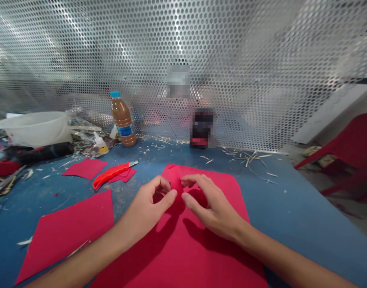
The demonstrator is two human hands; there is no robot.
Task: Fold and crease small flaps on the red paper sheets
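A large red sheet (201,260) lies on the blue table in front of me. Over its upper part, my left hand (156,198) has its thumb and fingers curved toward each other around a small red piece (176,186). Facing it, my right hand (206,200) is curled the same way, its thumb and fingertips at the right side of that piece. The red piece blends into the sheet, so its shape and the exact finger contact are hard to make out. Shadows of both hands fall on the sheet.
Left are a red sheet (69,228), smaller red pieces (86,168), an orange cutter (113,173), a glue bottle (100,144), a brown-filled bottle (122,120), a white basin (39,128) and a black-and-red tool (48,151). Behind stands perforated metal (153,48); right, a red chair (348,140).
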